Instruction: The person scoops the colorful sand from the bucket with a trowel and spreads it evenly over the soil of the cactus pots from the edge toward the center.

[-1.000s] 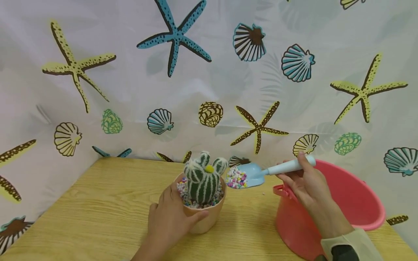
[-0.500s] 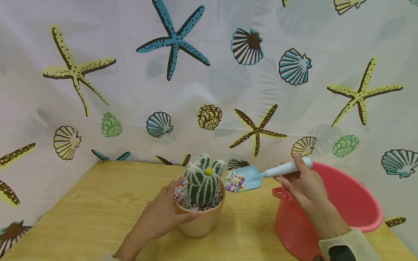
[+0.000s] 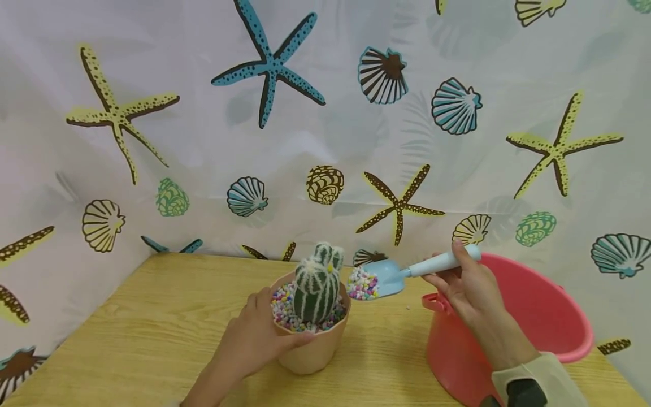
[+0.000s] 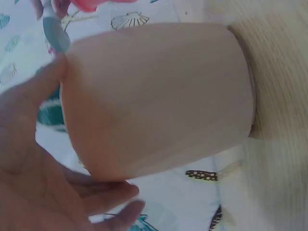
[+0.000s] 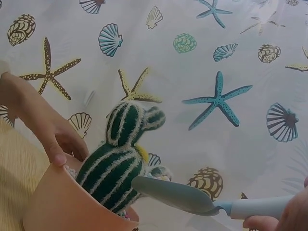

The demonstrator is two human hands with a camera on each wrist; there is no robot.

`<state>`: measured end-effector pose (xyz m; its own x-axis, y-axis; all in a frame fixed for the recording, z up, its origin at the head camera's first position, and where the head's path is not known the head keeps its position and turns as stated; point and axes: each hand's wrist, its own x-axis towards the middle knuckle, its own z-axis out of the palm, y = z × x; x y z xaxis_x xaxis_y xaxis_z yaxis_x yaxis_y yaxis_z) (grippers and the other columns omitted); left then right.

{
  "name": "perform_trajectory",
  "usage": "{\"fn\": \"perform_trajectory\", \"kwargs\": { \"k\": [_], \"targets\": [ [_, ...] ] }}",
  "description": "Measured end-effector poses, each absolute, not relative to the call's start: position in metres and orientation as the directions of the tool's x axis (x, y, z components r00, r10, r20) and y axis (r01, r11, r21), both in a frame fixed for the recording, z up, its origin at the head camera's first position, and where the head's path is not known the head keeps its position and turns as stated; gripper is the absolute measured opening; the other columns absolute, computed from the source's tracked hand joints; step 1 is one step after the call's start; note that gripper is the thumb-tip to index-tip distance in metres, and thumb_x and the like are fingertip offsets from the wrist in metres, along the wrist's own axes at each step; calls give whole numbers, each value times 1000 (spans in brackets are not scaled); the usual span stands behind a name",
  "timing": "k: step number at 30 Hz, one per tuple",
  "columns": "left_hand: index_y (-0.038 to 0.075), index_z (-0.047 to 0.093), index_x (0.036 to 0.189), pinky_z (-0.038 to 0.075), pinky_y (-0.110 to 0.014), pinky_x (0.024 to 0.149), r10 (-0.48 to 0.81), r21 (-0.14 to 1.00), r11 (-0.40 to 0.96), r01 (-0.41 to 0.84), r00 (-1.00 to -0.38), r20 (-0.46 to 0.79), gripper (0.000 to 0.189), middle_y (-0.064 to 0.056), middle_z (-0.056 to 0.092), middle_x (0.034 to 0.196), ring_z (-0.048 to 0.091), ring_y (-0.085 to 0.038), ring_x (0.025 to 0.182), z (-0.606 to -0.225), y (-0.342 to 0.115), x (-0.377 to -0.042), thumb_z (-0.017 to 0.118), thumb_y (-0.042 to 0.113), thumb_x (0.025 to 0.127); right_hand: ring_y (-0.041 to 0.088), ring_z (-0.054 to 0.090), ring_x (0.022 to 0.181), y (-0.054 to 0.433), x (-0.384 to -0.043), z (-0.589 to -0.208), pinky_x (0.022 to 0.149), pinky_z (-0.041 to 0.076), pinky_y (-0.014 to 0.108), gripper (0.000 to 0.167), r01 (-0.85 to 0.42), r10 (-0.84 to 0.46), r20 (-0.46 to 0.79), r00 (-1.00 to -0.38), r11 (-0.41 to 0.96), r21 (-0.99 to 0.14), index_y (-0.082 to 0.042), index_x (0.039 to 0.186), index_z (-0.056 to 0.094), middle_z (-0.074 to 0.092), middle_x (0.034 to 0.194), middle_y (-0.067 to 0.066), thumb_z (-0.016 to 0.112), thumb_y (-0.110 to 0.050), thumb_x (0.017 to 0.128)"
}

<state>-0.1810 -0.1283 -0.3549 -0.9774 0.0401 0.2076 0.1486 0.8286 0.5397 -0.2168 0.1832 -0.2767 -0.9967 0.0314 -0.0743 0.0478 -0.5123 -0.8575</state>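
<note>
A peach flower pot [image 3: 307, 356] holds a fuzzy green cactus [image 3: 316, 291] with white stripes and a yellow bloom. Colorful pebbles [image 3: 285, 310] surround its base. My left hand [image 3: 249, 342] grips the pot's rim from the left, the thumb along the near side; in the left wrist view the pot's side [image 4: 159, 101] sits between thumb and fingers. My right hand [image 3: 475, 291] holds a light blue trowel [image 3: 389, 277] by its handle, level, palm partly up. Its scoop carries more pebbles [image 3: 362, 282] close to the pot's right rim. In the right wrist view, the scoop [image 5: 175, 195] overlaps the cactus.
A red bucket [image 3: 458, 362] stands at the right, under and behind my right forearm, its mouth tilted toward the right. One stray pebble [image 3: 408, 308] lies on the wooden table [image 3: 152, 328]. A shell-and-starfish cloth [image 3: 203, 141] hangs behind and at both sides.
The pot with the cactus has been turned by my left hand, which shifted on the rim; the bloom now faces further right. The loaded trowel stays almost where it was.
</note>
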Motion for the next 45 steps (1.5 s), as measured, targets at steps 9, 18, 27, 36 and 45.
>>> {"fn": "perform_trajectory", "kwargs": {
  "k": [9, 18, 27, 36, 45],
  "targets": [
    [-6, 24, 145, 40, -66, 89, 14, 460, 883, 96, -984, 177, 119, -29, 41, 140, 54, -44, 116, -364, -123, -186, 58, 80, 70, 14, 52, 109, 180, -216, -277, 101, 40, 38, 28, 26, 32, -46, -998, -458, -888, -19, 114, 38, 40, 120, 6, 46, -39, 96],
    [-9, 29, 140, 43, -61, 87, -65, 455, 890, 31, -979, 194, 120, -30, 45, 132, 53, -43, 114, -362, -109, -181, 61, 80, 67, 13, 52, 106, 177, -217, -277, 100, 42, 38, 27, 20, 49, -47, -998, -448, -894, -18, 113, 40, 41, 116, 6, 46, -38, 97],
    [0, 15, 149, 38, -66, 92, 65, 577, 808, 117, -992, 109, 122, -27, 29, 150, 50, -47, 121, -365, -129, -192, 67, 74, 67, 11, 55, 90, 173, -221, -278, 99, 43, 42, 23, -17, 62, -11, -998, -429, -903, -12, 106, 41, 49, 95, 2, 44, -34, 99],
    [-15, 29, 140, 44, -60, 85, -69, 373, 927, 18, -973, 218, 127, -32, 45, 135, 53, -44, 116, -362, -101, -177, 52, 86, 67, 11, 55, 88, 171, -221, -275, 94, 48, 39, 21, -8, 68, -24, -997, -434, -901, -13, 100, 45, 48, 97, 4, 47, -34, 98],
    [-14, 34, 138, 45, -61, 84, -58, 394, 918, 30, -976, 211, 116, -32, 50, 129, 57, -46, 109, -358, -101, -176, 58, 78, 71, 12, 55, 85, 167, -222, -274, 86, 55, 35, 19, -33, 57, 13, -998, -374, -927, -14, 93, 47, 50, 94, 3, 48, -33, 98]
  ]
}}
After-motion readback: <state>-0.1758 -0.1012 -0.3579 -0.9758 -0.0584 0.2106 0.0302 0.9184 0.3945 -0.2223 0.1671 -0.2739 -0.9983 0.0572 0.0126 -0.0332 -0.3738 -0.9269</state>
